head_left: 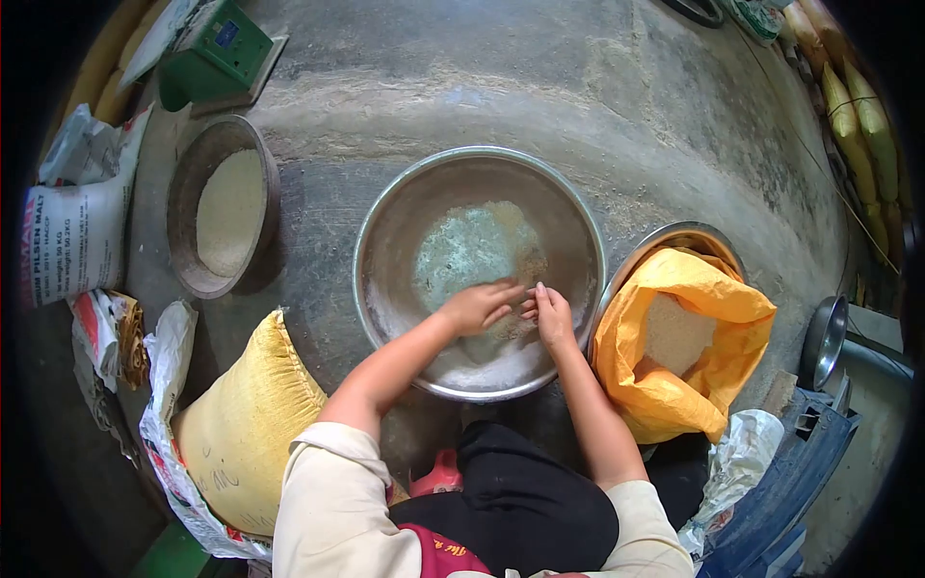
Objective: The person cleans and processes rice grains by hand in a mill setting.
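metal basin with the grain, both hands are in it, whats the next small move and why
Probably sweep both hands outward through the grain. The left hand and right hand meet at the near side of the metal basin, and the grain lies unevenly, piled at the middle and near wall.

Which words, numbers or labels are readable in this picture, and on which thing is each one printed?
"PILSEN MALT": white sack, far left.
Smaller lines under it on the same sack: a weight in kg, too small to read surely.
Green scale: blue label, unreadable.
Yellow sack: faint marks, unreadable.
Red apron: yellow letters, too blurred.
Steel bowl, left hand, right hand: no text.
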Motion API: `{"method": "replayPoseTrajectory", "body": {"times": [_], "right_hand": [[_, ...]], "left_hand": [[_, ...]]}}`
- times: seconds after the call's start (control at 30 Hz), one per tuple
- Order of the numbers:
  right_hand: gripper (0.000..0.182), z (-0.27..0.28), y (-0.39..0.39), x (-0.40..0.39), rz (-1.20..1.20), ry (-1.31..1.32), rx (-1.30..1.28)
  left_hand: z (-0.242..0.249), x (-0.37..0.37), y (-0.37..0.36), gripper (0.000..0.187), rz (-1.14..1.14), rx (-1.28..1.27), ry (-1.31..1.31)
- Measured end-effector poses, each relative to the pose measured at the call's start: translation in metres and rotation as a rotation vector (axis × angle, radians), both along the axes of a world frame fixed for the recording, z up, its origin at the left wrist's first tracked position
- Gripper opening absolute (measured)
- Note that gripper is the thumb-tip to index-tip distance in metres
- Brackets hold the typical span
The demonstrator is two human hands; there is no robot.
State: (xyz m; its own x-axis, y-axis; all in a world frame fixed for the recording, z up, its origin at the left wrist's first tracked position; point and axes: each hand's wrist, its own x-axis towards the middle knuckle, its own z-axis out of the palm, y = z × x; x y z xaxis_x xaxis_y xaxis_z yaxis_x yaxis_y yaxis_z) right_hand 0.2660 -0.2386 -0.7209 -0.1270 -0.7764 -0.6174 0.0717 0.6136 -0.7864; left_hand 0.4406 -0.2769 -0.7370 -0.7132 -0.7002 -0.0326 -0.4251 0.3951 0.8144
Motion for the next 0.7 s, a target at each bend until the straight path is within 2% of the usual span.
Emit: {"method": "replayPoseTrajectory", "body": {"times": [0.07,0.13,0.17,0.2,0.27,0.3,0.37,0.4,0.5,0.67,0.7], "right_hand": [[0.038,0.003,-0.002,-0.002,-0.065,-0.03,-0.004],[0.036,0.006,-0.003,-0.004,-0.094,0.003,-0.038],[0.035,0.008,-0.003,-0.004,-0.119,0.037,-0.071],[0.035,0.01,-0.003,-0.004,-0.122,0.035,-0.069],[0.033,0.012,-0.005,-0.004,-0.162,0.325,-0.166],[0.033,0.011,-0.007,-0.003,-0.166,0.323,-0.166],[0.03,0.008,-0.014,-0.001,-0.059,0.57,-0.324],[0.028,0.007,-0.018,-0.001,-0.006,0.693,-0.402],[0.028,0.001,-0.03,0.0,0.036,0.706,-0.405],[0.032,-0.015,-0.031,0.006,-0.021,0.651,-0.445],[0.032,-0.023,-0.026,0.011,-0.029,0.647,-0.44]], "left_hand": [[0.014,0.005,0.002,0.039,-0.054,-0.015,0.019],[0.024,0.013,-0.005,0.038,0.214,-0.209,-0.007],[0.026,0.018,-0.009,0.04,0.328,-0.177,-0.091],[0.025,0.023,-0.012,0.04,0.325,-0.175,-0.093],[0.019,0.029,-0.015,0.045,0.707,-0.213,-0.359],[0.014,0.028,-0.012,0.045,0.703,-0.215,-0.36],[0.005,0.02,0.002,0.05,0.872,-0.179,-0.518],[0.002,0.015,0.008,0.05,0.864,-0.182,-0.519],[-0.006,0.0,0.021,0.053,0.876,-0.092,-0.26],[-0.016,-0.027,0.042,0.05,0.821,-0.076,-0.203],[-0.016,-0.033,0.045,0.048,0.806,-0.053,-0.304]]}}
